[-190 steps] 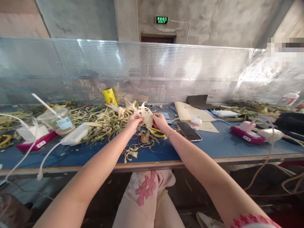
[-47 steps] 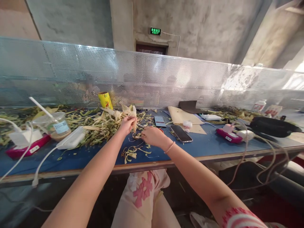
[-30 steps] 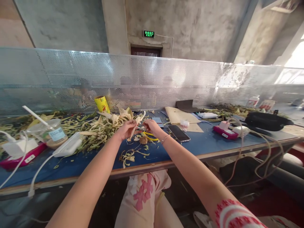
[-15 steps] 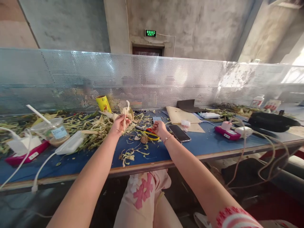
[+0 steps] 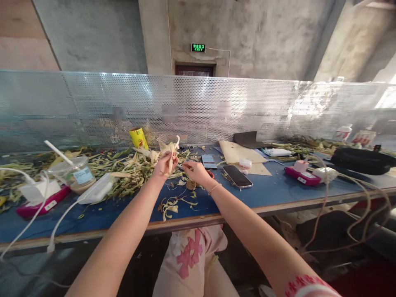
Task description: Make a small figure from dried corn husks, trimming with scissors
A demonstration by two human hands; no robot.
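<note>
My left hand (image 5: pixel 166 165) is closed around a pale dried husk (image 5: pixel 172 153), whose curled tip rises above the fingers. Just to its right, my right hand (image 5: pixel 196 173) is closed, fingertips pinched and pointing at the left hand. What the right fingers hold, if anything, is too small to make out. A red loop handle (image 5: pixel 211 174) shows behind the right wrist. Below the hands lie a small brown round lump (image 5: pixel 191 184) and some curled husk scraps (image 5: pixel 169 207) on the blue tabletop (image 5: pixel 207 202).
Leaf strips (image 5: pixel 123 175) are heaped left, by a plastic cup with a straw (image 5: pixel 82 175), a white charger (image 5: pixel 97 189) and a yellow can (image 5: pixel 138 138). Rightward lie a phone (image 5: pixel 237 176), a card (image 5: pixel 208 161), brown paper (image 5: pixel 241 152) and a power strip (image 5: pixel 301 176). A perforated metal screen (image 5: pixel 198 97) stands behind.
My right hand has moved left, close to the left hand, away from the yellow-and-red handled tool. The left hand still holds the husk. The view has shifted slightly.
</note>
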